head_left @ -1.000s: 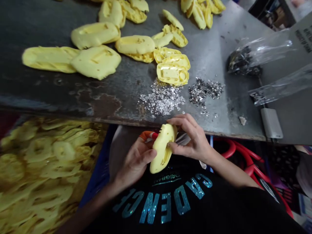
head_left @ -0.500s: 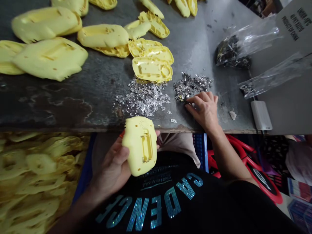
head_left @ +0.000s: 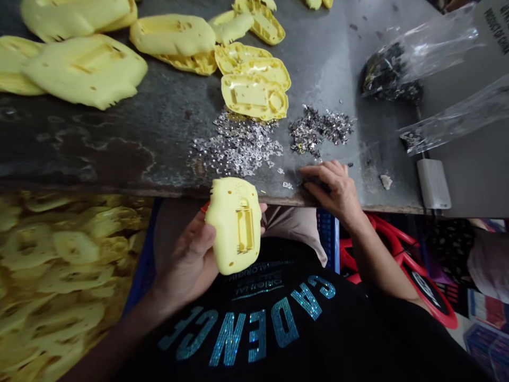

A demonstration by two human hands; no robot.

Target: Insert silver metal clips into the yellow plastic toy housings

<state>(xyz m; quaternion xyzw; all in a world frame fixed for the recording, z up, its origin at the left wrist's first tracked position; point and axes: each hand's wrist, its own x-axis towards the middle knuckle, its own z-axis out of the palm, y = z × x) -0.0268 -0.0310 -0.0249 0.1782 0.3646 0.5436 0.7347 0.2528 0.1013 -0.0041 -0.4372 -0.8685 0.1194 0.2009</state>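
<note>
My left hand (head_left: 194,246) is closed around a yellow plastic shell (head_left: 220,228), held just off the table's front edge. Its outer face is towards me, with a rectangular battery compartment (head_left: 245,231) in it. A small orange bit shows by the left fingers; its kind is hidden. Over the table edge, my right hand (head_left: 336,191) has thumb and forefinger curled close together; whatever they pinch is too small to make out. Beyond it lies a pile of dark, shiny metal contacts (head_left: 318,127). A wider pile of flat silver metal contacts (head_left: 242,146) is to its left.
More yellow shells (head_left: 175,34) are spread across the back and left of the table (head_left: 167,122). Clear plastic bags of metal parts (head_left: 392,71) lie at right, near a white box (head_left: 433,183). Below the table at left is a heap of yellow shells (head_left: 55,276).
My right hand has drawn back from the dark contact pile towards the table's front edge. The shell stays in my left hand, and the view has shifted slightly.
</note>
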